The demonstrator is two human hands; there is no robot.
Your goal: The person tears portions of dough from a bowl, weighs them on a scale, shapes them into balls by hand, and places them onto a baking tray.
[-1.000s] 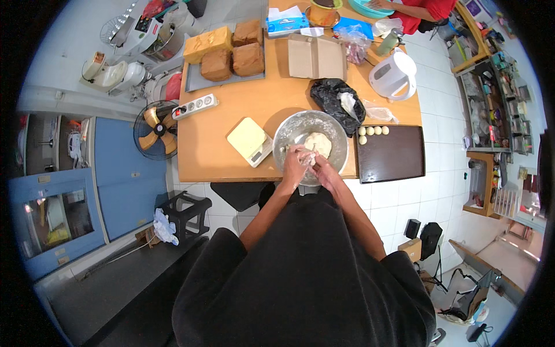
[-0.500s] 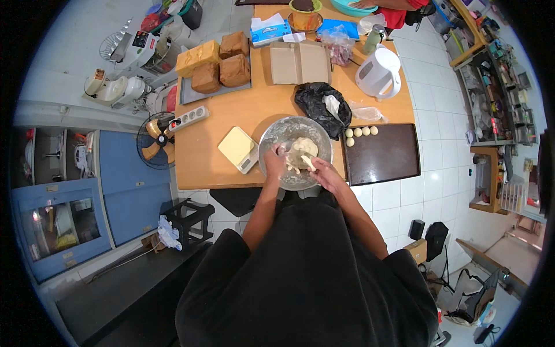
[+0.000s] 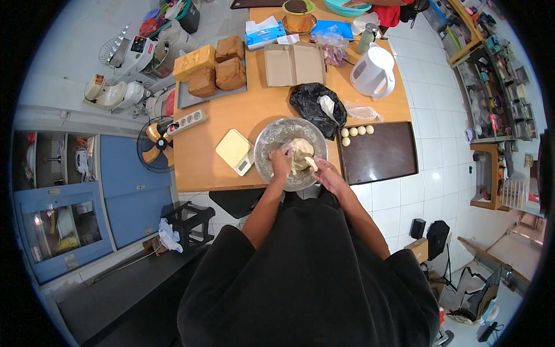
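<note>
A large metal bowl (image 3: 270, 144) sits at the table's front edge, holding a pale lump of dough (image 3: 302, 147). Inside its left part, my left hand (image 3: 281, 162) has its floury fingers closed on some dough, partly hidden. At the bowl's right rim, my right hand (image 3: 327, 176) grips a small torn piece of dough (image 3: 311, 163). Left of the bowl is a pale yellow kitchen scale (image 3: 231, 149). To the right lies a dark baking tray (image 3: 378, 156) with several small dough balls (image 3: 353, 130) along its top left.
On the table (image 3: 202, 173) are bread loaves (image 3: 228, 73) on a tray, a power strip (image 3: 187, 122), an open carton (image 3: 295, 63), a crumpled black bag (image 3: 306, 104) and a white kettle (image 3: 372, 72). A fan (image 3: 155, 147) stands left. A person's arm (image 3: 370, 3) reaches in at the back.
My hands were close together over the dough; they are now apart, my right hand toward the bowl's right with a small piece. The view has also shifted, moving the table leftward in the picture.
</note>
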